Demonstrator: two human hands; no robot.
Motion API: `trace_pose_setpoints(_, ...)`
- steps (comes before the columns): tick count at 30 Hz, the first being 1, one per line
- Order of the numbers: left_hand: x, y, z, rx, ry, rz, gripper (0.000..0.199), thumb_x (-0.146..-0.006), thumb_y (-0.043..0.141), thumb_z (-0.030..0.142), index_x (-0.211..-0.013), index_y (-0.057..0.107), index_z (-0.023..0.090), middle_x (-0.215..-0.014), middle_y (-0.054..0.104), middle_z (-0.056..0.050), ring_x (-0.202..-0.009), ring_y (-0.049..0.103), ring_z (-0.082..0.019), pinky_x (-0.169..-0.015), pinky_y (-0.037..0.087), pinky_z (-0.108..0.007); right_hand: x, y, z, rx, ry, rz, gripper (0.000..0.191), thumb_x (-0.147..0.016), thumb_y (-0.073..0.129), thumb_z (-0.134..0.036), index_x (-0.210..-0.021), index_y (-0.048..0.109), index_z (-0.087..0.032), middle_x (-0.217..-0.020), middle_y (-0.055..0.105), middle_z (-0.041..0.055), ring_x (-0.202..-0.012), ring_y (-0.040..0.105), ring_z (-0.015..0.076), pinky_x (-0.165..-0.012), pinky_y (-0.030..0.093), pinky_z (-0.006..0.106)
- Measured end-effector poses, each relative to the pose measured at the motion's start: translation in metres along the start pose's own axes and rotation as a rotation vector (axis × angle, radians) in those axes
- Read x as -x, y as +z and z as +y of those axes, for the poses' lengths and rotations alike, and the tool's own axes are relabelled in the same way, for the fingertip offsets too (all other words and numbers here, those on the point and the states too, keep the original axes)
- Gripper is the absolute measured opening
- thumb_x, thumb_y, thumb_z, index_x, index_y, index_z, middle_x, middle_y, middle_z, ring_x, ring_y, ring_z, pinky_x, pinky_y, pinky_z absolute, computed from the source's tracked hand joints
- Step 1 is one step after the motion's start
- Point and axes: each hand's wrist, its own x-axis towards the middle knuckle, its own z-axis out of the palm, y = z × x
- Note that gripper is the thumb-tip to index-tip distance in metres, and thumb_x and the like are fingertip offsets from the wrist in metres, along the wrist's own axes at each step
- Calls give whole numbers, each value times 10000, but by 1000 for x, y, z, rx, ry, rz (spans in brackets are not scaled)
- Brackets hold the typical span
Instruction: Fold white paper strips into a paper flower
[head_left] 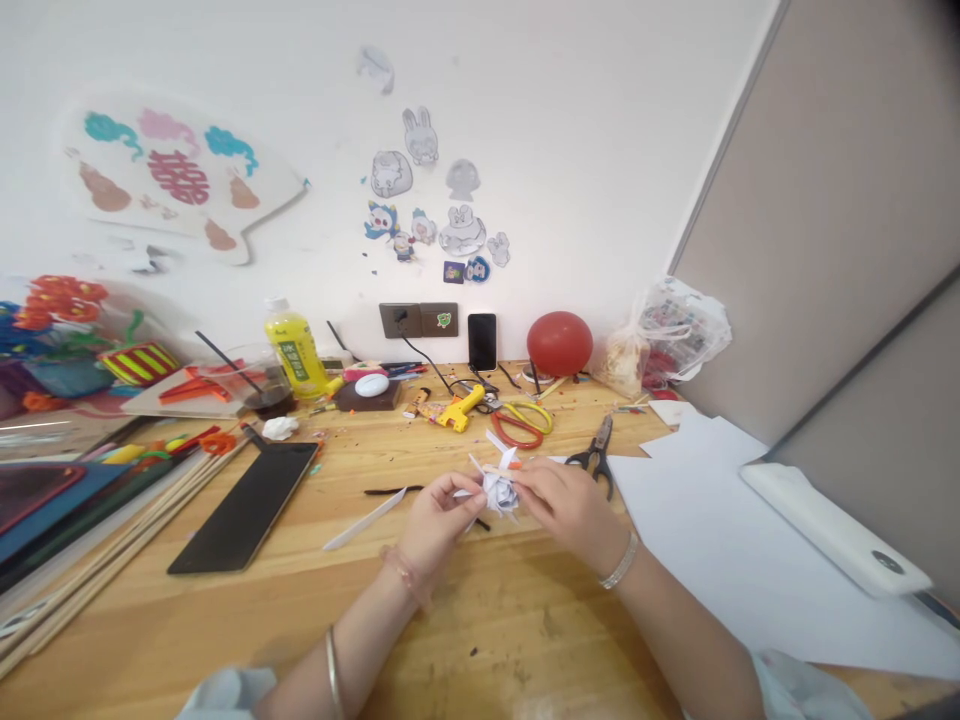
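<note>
Between my two hands, above the middle of the table, is a small white bundle of folded paper strips (499,492), with loose strip ends sticking out at the top. My left hand (442,515) pinches its left side between thumb and fingers. The fingers of my right hand (566,505) close on its right side, beside a small orange bit that I cannot make out. A cut white paper strip (365,519) lies left of my left hand. Black-handled scissors (596,458) lie just beyond my right hand, and scissors with red and yellow handles (517,424) lie behind the bundle.
A yellow glue gun (459,410), a red balloon (559,343) and a phone (482,342) are at the back. A yellow drink bottle (296,348) stands back left, near a dark tablet (246,508). White paper sheets (720,520) and a white device (832,525) lie right.
</note>
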Motion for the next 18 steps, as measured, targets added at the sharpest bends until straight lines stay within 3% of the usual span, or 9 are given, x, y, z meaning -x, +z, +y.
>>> trace_pose_setpoints(14, 4, 2, 5, -55, 21, -48, 239, -500, 803, 241, -585, 603, 142, -864, 665, -28, -734, 594, -127, -646, 439, -222, -3, -3, -3, -247, 245, -124, 159, -869, 440, -221, -810, 584, -184, -715, 631, 38, -637, 582, 159, -596, 429, 268)
trace_pose_setpoints(18, 4, 1, 5, -67, 32, -57, 238, -510, 800, 242, -592, 602, 140, -839, 663, -31, -717, 591, -130, -636, 444, -229, -4, -5, -2, -285, 253, -171, 157, -865, 443, -229, -816, 583, -176, -737, 615, 47, -661, 568, 162, -606, 427, 269)
